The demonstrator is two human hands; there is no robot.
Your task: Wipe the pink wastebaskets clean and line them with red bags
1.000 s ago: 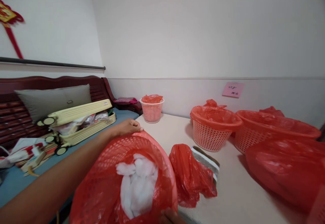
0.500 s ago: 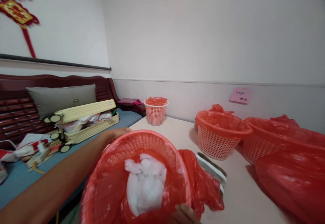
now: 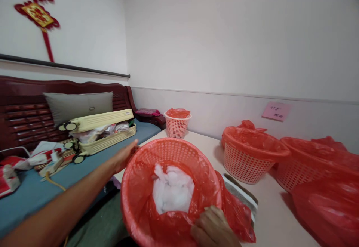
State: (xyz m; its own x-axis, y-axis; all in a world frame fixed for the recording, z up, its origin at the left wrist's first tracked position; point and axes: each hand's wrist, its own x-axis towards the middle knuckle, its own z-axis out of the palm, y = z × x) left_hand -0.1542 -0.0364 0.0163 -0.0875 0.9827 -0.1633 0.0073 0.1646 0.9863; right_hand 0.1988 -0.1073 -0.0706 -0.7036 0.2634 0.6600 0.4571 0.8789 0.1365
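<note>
A round red perforated plastic basket lined with a thin red plastic bag tilts toward me at the near table edge. Bunched white cloth lies at its bottom. My left hand is against the outside of the far left rim, thumb raised, its other fingers mostly hidden. At the near right rim my right hand is closed with knuckles up, gripping rim and liner together. Beside it a loose part of the red bag spreads over a folded striped grey, white and brown cloth.
More lined baskets stand on the pale table: a small one at the back, one right of centre, another far right. An open cream suitcase and a grey pillow lie on the blue-covered wooden seat. A pink note is on the wall.
The view has shifted slightly left. The basket is now turned more upright, and the white cloth has settled lower inside it. My right hand has come further into view at the rim.
</note>
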